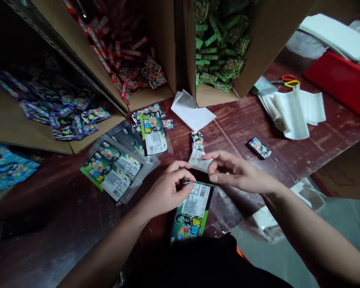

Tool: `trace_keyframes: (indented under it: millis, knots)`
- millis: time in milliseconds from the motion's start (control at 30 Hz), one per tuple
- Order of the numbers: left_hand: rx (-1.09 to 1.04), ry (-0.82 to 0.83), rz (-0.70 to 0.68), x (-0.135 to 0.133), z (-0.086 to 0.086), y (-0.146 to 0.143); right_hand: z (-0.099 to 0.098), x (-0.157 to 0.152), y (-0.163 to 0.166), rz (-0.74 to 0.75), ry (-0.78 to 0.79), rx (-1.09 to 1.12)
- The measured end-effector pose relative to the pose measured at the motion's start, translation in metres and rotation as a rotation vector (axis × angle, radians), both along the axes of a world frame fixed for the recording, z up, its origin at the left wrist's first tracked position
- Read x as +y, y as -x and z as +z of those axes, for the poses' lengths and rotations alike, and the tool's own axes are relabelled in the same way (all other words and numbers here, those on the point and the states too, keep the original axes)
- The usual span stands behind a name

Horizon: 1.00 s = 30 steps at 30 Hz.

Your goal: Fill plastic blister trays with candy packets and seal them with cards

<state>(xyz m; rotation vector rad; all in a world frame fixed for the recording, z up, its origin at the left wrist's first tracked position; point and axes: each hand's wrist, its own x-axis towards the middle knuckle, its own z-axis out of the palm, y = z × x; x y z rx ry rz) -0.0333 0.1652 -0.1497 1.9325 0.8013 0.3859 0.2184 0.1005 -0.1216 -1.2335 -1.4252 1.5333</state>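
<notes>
Dark red table (288,132) carries everything. Three open cardboard boxes along the far edge: box of purple packets (24,116) at 10 o'clock, box of red packets (150,48) at 12, box of green packets (258,44) at 1. Red tray (342,80) at 2 o'clock, with a stack of white sheets (294,112) and one pair of scissors (288,81) near it. Loose blue packets (6,166) at 9 o'clock.

At least three finished clear bags with green cards (117,168) lie at 10–11 o'clock of the hands, overlapping. Two single small packets lie on the table: one (197,141) at 12 o'clock, just beyond the fingertips, another (259,147) at 2 o'clock.

Green printed card bag (192,212) lies flat just below the hands; its long axis runs 12 to 6, barcode label end at 12, slightly tilted toward 1.

Left hand (168,190): fingers curled closed, pinching the bag's top edge. Right hand (237,174): fingers extended toward 9 o'clock, tips pinched on the white paper slip (198,161).
</notes>
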Motion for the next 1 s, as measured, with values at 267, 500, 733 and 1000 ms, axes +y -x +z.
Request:
trace_keyframes:
  millis: [267,500,733,1000]
  knots:
    - [-0.033,0.089,0.05,-0.014,0.004,0.013,-0.012,0.007,0.039,0.119,-0.058,-0.104]
    - [-0.076,0.16,0.119,-0.023,0.005,0.036,-0.015,-0.019,0.062,0.009,-0.633,-0.645]
    - [-0.153,0.217,0.174,-0.032,-0.001,0.057,-0.024,-0.024,0.093,0.023,-0.574,-0.609]
    - [-0.465,0.211,1.051,-0.044,-0.017,0.142,-0.05,-0.052,0.103,-0.449,-0.291,-0.105]
